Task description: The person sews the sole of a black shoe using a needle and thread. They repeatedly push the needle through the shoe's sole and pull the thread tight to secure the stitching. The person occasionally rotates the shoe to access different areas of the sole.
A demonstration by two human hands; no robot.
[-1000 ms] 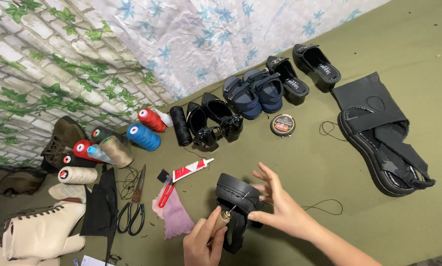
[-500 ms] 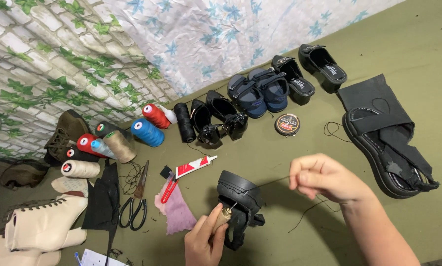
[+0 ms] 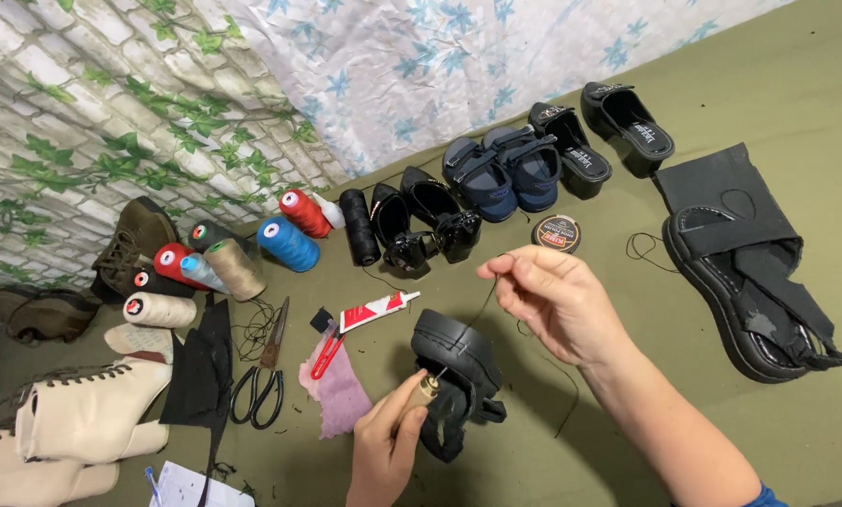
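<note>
Now stitching: left hand grips awl at black sandal, near centre floor; right hand pinches thread taut. Next pull needs steady tension.

Along the far side of the olive worktop stand black block-heeled slippers, a pair of navy sandals and glossy black bow shoes. A round polish tin lies just near of the sandals. At the right lies a large black platform sandal. To the left, thread cones in red, blue, beige and cream cluster beside brown boots. Scissors, a glue tube and a pink cloth lie left of centre, with cream lace-up boots at the near left.
</note>
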